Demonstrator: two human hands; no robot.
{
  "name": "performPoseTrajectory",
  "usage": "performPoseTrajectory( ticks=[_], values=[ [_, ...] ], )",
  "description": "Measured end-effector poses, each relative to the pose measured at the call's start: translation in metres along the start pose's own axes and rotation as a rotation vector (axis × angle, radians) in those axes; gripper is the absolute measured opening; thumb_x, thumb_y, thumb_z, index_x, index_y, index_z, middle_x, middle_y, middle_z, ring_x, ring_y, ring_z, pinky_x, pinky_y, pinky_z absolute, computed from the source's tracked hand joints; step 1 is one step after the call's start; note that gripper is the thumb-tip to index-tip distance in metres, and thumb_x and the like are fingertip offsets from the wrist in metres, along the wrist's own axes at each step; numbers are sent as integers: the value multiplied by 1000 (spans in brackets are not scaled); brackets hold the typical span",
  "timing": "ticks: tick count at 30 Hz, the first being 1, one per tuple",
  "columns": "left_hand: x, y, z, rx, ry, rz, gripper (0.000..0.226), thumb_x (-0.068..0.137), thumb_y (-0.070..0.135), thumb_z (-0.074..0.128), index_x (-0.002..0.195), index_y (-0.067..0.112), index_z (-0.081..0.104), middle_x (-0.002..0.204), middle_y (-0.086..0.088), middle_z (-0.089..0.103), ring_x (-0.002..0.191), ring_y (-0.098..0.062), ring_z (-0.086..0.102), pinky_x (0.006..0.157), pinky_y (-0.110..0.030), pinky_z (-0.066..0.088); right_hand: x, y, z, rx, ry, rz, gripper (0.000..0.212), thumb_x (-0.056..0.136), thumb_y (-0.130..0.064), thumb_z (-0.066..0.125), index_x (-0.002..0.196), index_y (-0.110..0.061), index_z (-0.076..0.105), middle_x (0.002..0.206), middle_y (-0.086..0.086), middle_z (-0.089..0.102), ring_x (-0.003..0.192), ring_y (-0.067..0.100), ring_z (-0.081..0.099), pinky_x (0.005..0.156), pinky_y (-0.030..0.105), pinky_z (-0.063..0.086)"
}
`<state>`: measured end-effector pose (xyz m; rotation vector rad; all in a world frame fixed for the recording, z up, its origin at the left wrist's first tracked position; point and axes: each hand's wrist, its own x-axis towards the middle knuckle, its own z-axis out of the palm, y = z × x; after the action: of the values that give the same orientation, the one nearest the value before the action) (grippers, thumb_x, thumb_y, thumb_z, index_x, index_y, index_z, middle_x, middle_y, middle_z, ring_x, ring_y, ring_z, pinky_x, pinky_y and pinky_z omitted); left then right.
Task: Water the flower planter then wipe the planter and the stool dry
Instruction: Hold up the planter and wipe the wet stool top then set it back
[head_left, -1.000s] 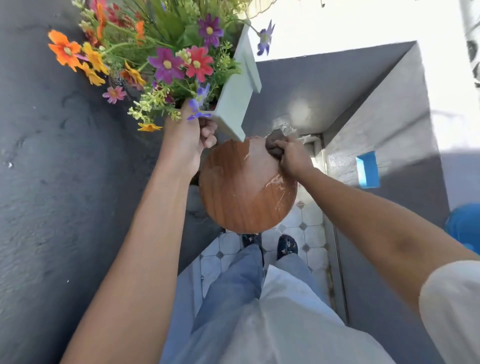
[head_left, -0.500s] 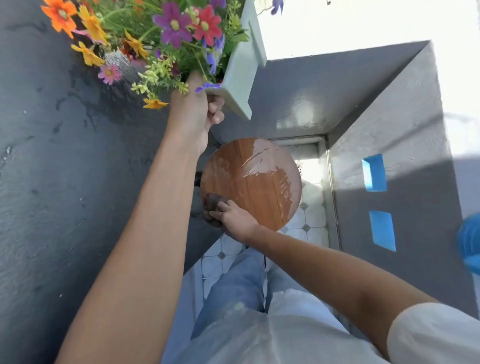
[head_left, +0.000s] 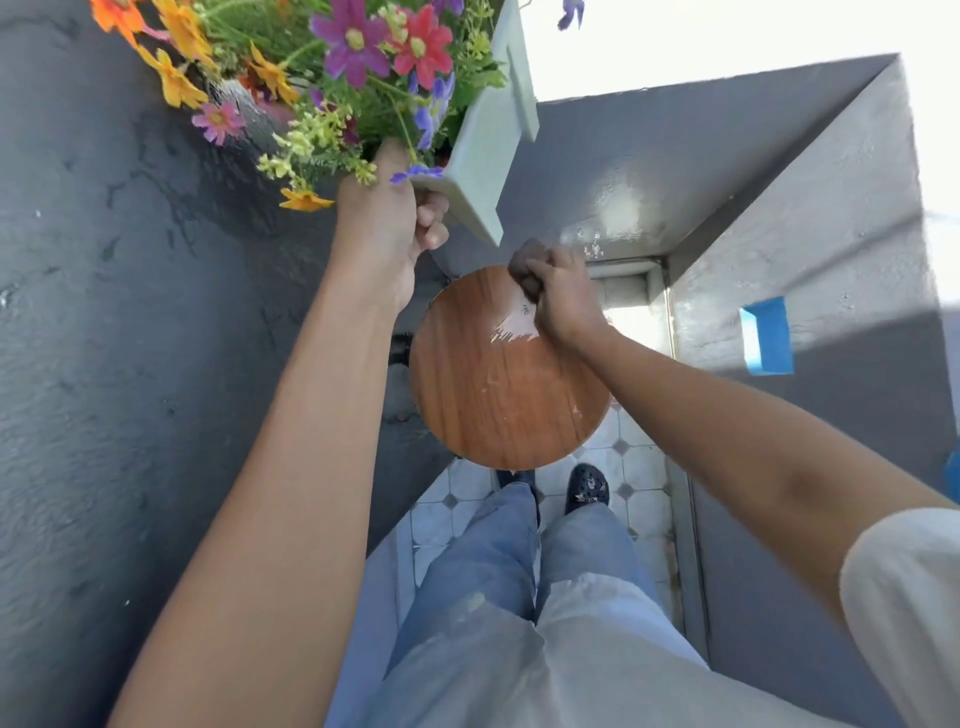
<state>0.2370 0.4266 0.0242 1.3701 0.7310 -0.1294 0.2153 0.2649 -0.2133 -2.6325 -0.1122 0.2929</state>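
A pale green planter full of colourful flowers is lifted above the stool, tilted, with my left hand gripping its near corner. Below it stands a round wooden stool whose top shows a wet shiny patch near its far edge. My right hand presses a dark brown cloth onto the stool's far rim, beside that wet patch.
Dark grey walls close in on the left and right, forming a narrow corner. Blue tape patches mark the right wall. My legs and dark shoes stand on white tiled floor just behind the stool.
My right hand swept the cloth from the stool's near left edge back to its far rim, and much of the wet sheen on the top is gone. The planter stays held up.
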Motion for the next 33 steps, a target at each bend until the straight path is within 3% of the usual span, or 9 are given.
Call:
performPoseTrajectory(
  ticks=[3, 11, 15, 17, 19, 22, 25, 28, 33],
  values=[
    [2, -2, -2, 17, 6, -6, 22, 96, 7, 29, 77, 12, 41, 65, -8, 41, 42, -12, 33, 39, -22, 23, -37, -28, 21, -11, -33, -54, 48, 83, -4, 57, 127, -22, 63, 119, 9, 55, 109, 33, 52, 85, 41, 52],
    [-3, 2, 1, 44, -13, -14, 29, 99, 14, 29, 72, 12, 41, 65, -9, 39, 42, -12, 30, 39, -22, 23, -104, -128, 83, 78, -426, -300, 51, 91, 0, 53, 140, -16, 51, 132, 9, 43, 122, 33, 36, 89, 52, 52],
    [-7, 3, -1, 63, -5, -12, 31, 99, 13, 28, 72, 10, 42, 66, -9, 41, 40, -11, 31, 40, -23, 23, -83, -94, 62, 91, -280, -278, 46, 92, -4, 54, 135, -17, 56, 134, 8, 46, 118, 31, 43, 90, 45, 51],
    [-8, 2, -2, 64, 2, -12, 31, 99, 12, 30, 71, 10, 43, 67, -9, 41, 40, -11, 31, 40, -23, 23, -60, -57, 40, 88, -126, -140, 44, 87, -3, 56, 128, -17, 63, 129, 9, 52, 113, 31, 50, 91, 35, 47],
    [-10, -2, -4, 68, 0, -13, 30, 99, 12, 31, 71, 11, 42, 65, -8, 40, 40, -11, 31, 40, -24, 22, -37, -16, 19, 81, 1, 53, 42, 82, -2, 55, 119, -17, 69, 121, 10, 59, 105, 30, 56, 82, 24, 41],
    [-13, -11, -9, 76, -8, -27, 29, 99, 11, 30, 73, 11, 43, 64, -8, 42, 40, -10, 32, 39, -23, 24, -23, 17, 8, 145, 91, 195, 50, 75, 3, 53, 118, -16, 70, 110, 12, 60, 97, 33, 56, 80, 29, 46],
    [-17, -18, -11, 86, -3, -37, 31, 98, 6, 26, 74, 10, 45, 68, -9, 45, 41, -10, 32, 39, -23, 24, -36, -2, 18, 95, 89, 166, 42, 79, -1, 56, 116, -15, 71, 109, 13, 61, 99, 33, 57, 76, 28, 38],
    [-20, -25, -10, 67, 2, -47, 29, 101, 12, 28, 75, 12, 42, 69, -8, 42, 39, -10, 31, 40, -23, 23, -71, -48, 43, 166, -10, 49, 45, 82, -1, 55, 124, -13, 66, 116, 15, 56, 108, 35, 51, 89, 39, 47],
    [-29, -29, -5, 67, -4, -39, 32, 100, 6, 24, 74, 10, 44, 68, -9, 43, 43, -11, 31, 39, -22, 24, -162, -89, 78, 132, -285, -144, 55, 85, 3, 57, 137, -17, 53, 120, 9, 46, 108, 31, 39, 73, 46, 54]
  ],
)
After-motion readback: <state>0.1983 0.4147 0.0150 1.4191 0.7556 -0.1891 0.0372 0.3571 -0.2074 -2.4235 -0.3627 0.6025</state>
